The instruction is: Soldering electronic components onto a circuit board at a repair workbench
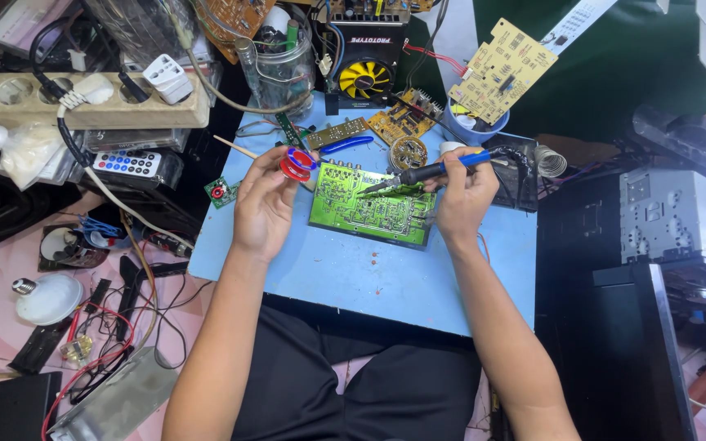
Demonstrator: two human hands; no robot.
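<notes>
A green circuit board [373, 214] lies solder side up on a light blue board [353, 273] across my lap. My right hand [463, 200] grips a soldering iron [439, 170] with a blue and black handle; its tip rests near the green board's upper middle. My left hand [265, 202] holds a small red and blue reel of solder [297, 163] just left of the board's top corner.
Around the work board lie a yellow fan module [367, 77], a beige circuit board [502, 69], a glass jar [281, 65], blue pliers [345, 144], a power strip [83, 102], a remote control [128, 163], a light bulb [46, 298] and tangled wires [116, 322]. A metal chassis [680, 216] stands right.
</notes>
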